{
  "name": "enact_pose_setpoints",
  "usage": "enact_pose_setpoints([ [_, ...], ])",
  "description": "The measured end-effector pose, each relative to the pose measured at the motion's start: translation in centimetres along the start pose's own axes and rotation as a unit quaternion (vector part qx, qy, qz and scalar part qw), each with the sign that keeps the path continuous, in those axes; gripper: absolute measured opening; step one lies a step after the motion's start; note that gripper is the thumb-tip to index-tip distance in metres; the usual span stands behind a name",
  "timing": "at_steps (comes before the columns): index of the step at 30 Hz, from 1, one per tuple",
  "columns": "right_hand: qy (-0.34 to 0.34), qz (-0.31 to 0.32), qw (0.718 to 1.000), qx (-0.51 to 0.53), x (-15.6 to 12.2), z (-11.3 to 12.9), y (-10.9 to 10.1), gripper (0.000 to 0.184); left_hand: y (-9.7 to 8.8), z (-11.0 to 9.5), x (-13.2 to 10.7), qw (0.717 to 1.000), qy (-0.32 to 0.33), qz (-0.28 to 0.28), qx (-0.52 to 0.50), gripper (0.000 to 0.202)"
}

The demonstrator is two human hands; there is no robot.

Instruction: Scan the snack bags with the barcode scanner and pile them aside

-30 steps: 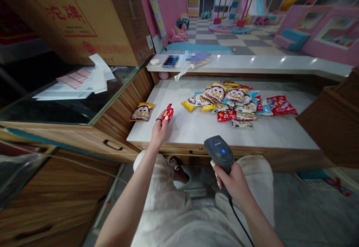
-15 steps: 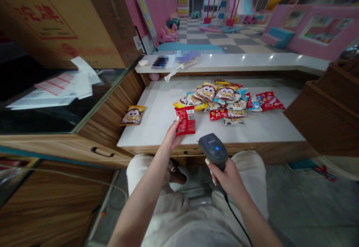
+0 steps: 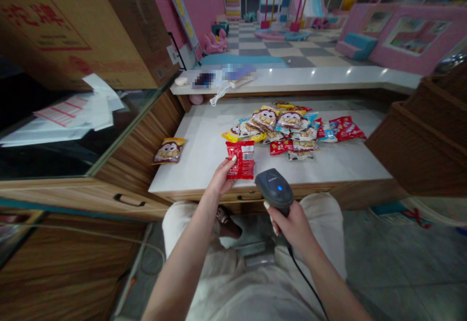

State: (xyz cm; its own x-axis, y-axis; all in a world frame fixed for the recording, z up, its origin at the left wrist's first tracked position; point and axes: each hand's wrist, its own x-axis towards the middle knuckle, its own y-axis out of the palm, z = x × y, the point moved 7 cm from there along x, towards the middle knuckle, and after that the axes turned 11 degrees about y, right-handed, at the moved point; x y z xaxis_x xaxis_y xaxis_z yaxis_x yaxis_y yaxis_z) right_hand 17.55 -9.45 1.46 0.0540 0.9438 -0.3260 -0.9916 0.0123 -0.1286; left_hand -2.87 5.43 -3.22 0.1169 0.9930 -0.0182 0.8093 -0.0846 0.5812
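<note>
Cardboard box [image 3: 80,34], loose papers [image 3: 76,112] on glass counter [image 3: 44,158], brown bin [image 3: 419,151] at rt, pink playhouse [image 3: 412,34] in bkgd.

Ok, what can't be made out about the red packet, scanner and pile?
Head view:
Red foil snack packet: small print too small to read; left edge hidden by left hand.
Black corded barcode scanner: grip hidden by right hand.
Pile of snack packets: lower packets hidden by upper ones.

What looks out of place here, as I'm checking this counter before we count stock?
One snack bag lies alone near the left edge of the counter, apart from the untidy heap of bags. It stands out because, apart from the red packet in the left hand, the other bags are all in the heap.
</note>
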Motion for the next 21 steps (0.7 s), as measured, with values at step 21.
enact_pose_setpoints([
  [21, 0.021, -0.016, 1.0, -0.014, -0.1, -0.4, -1.5, 0.037, 0.8, -1.5, 1.8, 0.995, 0.07, -0.072, 0.006, 0.042],
])
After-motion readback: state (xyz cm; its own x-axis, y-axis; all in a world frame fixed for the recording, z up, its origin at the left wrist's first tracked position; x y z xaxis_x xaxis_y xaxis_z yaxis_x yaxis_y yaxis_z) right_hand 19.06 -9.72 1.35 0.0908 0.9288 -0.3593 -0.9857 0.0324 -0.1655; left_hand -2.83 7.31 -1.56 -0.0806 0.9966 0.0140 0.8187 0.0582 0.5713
